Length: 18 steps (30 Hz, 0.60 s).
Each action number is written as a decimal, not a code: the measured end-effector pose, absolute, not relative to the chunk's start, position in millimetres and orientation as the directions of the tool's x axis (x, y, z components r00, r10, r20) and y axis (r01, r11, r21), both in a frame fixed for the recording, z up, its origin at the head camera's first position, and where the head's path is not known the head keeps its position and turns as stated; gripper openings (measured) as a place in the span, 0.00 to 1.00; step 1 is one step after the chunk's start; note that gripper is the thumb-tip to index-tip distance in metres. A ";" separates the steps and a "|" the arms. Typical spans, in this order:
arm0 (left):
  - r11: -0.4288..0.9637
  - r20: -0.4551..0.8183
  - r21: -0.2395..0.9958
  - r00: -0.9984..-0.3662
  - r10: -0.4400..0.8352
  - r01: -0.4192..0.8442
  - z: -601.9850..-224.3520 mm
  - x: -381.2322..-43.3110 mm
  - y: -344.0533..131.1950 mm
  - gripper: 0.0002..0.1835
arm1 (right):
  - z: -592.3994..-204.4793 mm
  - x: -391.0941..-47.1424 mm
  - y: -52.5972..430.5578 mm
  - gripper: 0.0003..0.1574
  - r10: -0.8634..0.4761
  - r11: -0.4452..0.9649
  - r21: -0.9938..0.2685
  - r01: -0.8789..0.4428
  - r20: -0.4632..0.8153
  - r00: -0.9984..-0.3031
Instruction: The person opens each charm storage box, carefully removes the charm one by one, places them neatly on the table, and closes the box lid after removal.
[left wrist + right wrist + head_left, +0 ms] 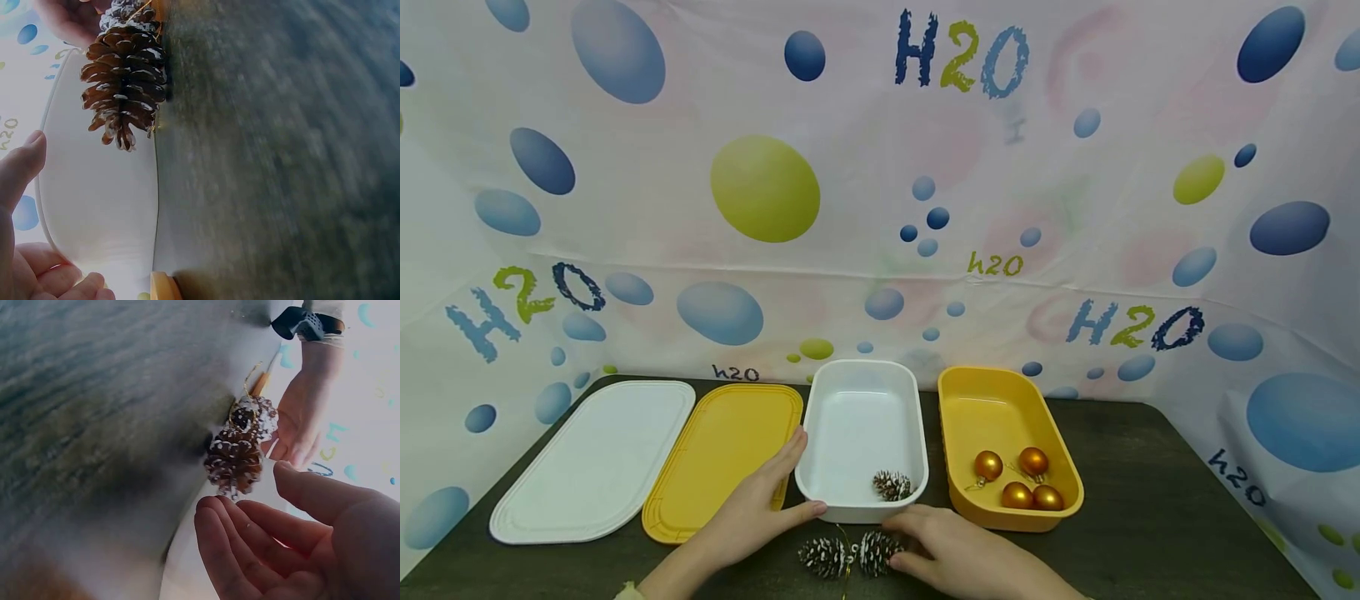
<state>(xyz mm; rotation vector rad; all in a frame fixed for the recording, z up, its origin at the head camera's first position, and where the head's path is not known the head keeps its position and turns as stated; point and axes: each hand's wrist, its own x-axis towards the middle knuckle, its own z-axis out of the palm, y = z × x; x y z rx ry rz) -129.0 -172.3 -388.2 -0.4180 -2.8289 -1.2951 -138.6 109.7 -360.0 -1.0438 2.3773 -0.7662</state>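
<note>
My left hand (748,508) lies along the left side of a white plastic box (861,515), its fingers extended by the wall and its thumb at the front corner. One pinecone (892,485) with white-tipped scales lies inside that box. Two more, a left pinecone (823,557) and a right pinecone (877,553), sit on the table before the box, with gold cord loops between them. At the right pinecone is my right hand (958,550), thumb and fingers spread apart. Its fingertips (209,506) come right up to the pinecone's end in the right wrist view.
A yellow box (992,417) with several gold ball ornaments (988,465) stands right of the white one. To the left lie a yellow lid (730,450) and a white lid (598,458). A printed curtain (850,208) hangs behind the dark table (1150,500).
</note>
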 end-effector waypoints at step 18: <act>0.635 0.115 0.734 -0.966 0.233 0.241 -388.0 -129.3 -171.8 0.53 | -328.4 -141.8 113.0 0.10 -0.772 0.491 -0.548 -0.677 0.086 -0.630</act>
